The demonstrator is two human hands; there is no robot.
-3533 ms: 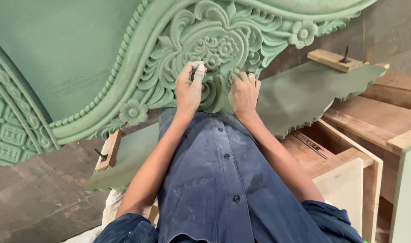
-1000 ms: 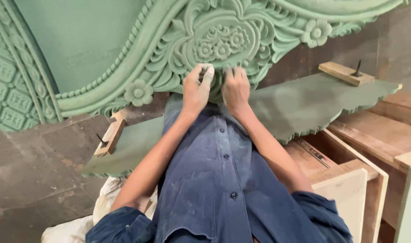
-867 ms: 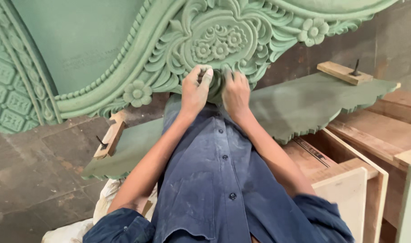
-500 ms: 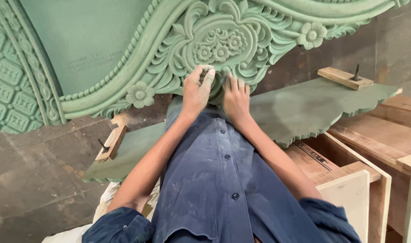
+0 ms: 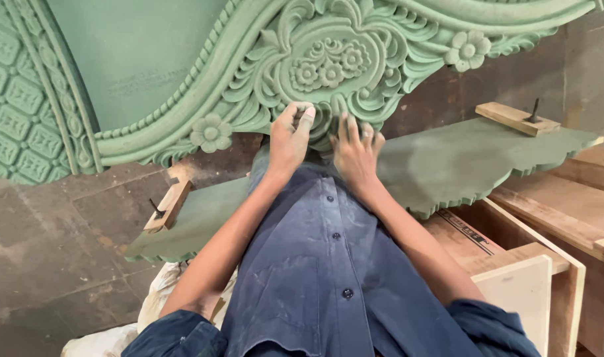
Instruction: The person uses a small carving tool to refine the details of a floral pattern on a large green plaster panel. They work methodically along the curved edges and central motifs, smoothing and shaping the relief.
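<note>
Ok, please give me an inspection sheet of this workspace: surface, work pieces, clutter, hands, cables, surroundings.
Surface: flat green scalloped board lies under the carving, dusty.
Job's things: large green carved panel with flowers and scrolls, leaning above the board.
Clutter: wooden block with a nail on the board's right end; second wooden block with a nail at the left end; white cloth on the floor.
Hands: left hand presses something small and pale, unclear what, on the carving's lower edge; right hand rests flat beside it, fingers spread.
Cables: nothing seen.
Surroundings: grey stone floor at left; open wooden boxes at right.
</note>
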